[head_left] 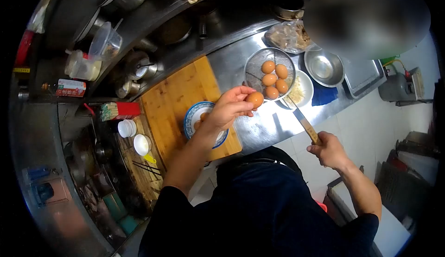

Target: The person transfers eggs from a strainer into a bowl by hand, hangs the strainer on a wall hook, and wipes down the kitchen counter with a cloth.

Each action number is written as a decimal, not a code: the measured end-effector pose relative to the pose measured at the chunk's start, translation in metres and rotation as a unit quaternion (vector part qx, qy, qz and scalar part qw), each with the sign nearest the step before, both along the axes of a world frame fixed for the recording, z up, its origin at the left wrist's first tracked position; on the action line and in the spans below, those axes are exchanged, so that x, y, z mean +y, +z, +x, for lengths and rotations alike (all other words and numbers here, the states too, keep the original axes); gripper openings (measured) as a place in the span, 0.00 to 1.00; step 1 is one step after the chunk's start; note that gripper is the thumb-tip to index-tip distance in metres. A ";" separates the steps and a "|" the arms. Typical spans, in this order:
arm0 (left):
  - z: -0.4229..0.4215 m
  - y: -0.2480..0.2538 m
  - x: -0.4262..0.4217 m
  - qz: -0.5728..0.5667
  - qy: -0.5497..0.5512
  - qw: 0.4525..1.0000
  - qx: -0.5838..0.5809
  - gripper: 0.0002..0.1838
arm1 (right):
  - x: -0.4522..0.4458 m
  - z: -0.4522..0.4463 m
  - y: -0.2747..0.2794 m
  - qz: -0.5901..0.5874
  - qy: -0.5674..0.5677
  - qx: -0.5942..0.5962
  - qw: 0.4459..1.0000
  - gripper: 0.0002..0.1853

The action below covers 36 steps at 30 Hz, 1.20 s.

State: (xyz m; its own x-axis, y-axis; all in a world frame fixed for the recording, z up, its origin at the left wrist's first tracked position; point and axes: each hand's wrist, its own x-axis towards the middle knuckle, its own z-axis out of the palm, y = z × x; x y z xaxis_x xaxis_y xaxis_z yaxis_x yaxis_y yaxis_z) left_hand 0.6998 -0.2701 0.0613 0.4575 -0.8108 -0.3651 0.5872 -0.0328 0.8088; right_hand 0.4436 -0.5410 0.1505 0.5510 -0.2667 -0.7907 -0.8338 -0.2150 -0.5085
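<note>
Between the fingers of my left hand (234,103) is a brown egg (255,99), held just off the near left rim of a wire-mesh strainer (252,73). Several brown eggs (269,79) lie in the strainer's basket. My right hand (330,151) is wrapped around the end of its long wooden handle (306,125). Under my left wrist, a blue-patterned bowl (187,125) holds more brown eggs (204,117), partly hidden by the arm. A white bowl (306,90) with pale shredded contents stands partly beneath the strainer.
The patterned bowl rests on a wooden cutting board (176,87). Right of the strainer are a steel bowl (324,69) and a metal tray (364,78). A plastic bag (288,36) lies behind. Small white bowls (142,144) and chopsticks (147,168) sit at left.
</note>
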 end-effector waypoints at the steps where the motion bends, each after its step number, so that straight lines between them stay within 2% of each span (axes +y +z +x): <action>1: 0.000 -0.002 0.008 0.004 0.006 1.000 -0.003 0.25 | 0.000 0.002 0.000 0.004 0.006 -0.003 1.000 0.16; 3: -0.001 -0.005 0.026 -0.074 0.013 0.991 0.108 0.28 | 0.001 0.006 0.002 0.001 -0.004 -0.006 1.000 0.17; 8: -0.006 0.000 0.064 -0.073 0.063 0.989 0.112 0.27 | 0.002 0.015 -0.002 0.016 0.013 -0.011 1.000 0.15; 11: 0.002 -0.004 0.107 0.121 0.106 0.987 -0.029 0.28 | 0.006 0.013 -0.005 0.020 0.017 -0.002 1.000 0.14; 13: -0.003 -0.010 0.135 0.184 0.149 0.964 -0.119 0.26 | 0.006 0.017 -0.004 0.035 -0.005 -0.005 0.999 0.14; 14: -0.008 -0.012 0.140 0.184 0.152 0.964 -0.117 0.26 | 0.007 0.017 -0.004 0.034 -0.002 -0.004 0.999 0.14; 16: -0.025 -0.020 0.151 0.359 0.098 0.893 -0.253 0.23 | 0.010 0.020 -0.002 0.037 -0.002 -0.005 0.999 0.14; 17: -0.032 -0.027 0.155 0.360 0.099 0.893 -0.252 0.23 | 0.011 0.021 -0.002 0.037 -0.001 -0.005 0.999 0.14; 19: -0.046 -0.051 0.163 0.398 0.004 0.838 -0.373 0.23 | 0.011 0.022 -0.002 0.033 0.006 0.002 0.999 0.15; 20: -0.055 -0.059 0.165 0.360 0.029 0.800 -0.478 0.25 | 0.012 0.021 -0.003 0.033 0.006 0.002 0.999 0.15; 21: -0.064 -0.065 0.170 0.358 0.030 0.801 -0.479 0.25 | 0.013 0.020 -0.006 0.035 0.009 0.000 0.999 0.15; 23: -0.073 -0.048 0.154 0.403 -0.023 0.746 -0.529 0.24 | 0.010 0.021 -0.006 0.023 0.006 -0.009 1.000 0.15; 24: -0.076 -0.062 0.157 0.359 0.007 0.720 -0.594 0.21 | 0.012 0.022 -0.002 0.025 0.010 -0.004 1.000 0.15; 31: -0.075 -0.056 0.152 0.394 -0.079 0.682 -0.611 0.23 | 0.010 0.018 0.002 0.021 0.037 0.002 0.999 0.16; 36: -0.064 -0.014 0.078 0.379 -0.014 0.720 -0.582 0.22 | 0.009 0.016 0.002 0.019 0.032 -0.005 0.999 0.16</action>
State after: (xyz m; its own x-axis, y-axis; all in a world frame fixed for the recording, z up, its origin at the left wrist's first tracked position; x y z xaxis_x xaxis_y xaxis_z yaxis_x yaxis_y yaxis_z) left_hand 0.6359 -0.1919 0.0477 0.7980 -0.5958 -0.0908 -0.4825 -0.7219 0.4959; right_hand 0.4594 -0.5321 0.1526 0.5731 -0.2010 -0.7945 -0.8144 -0.2479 -0.5247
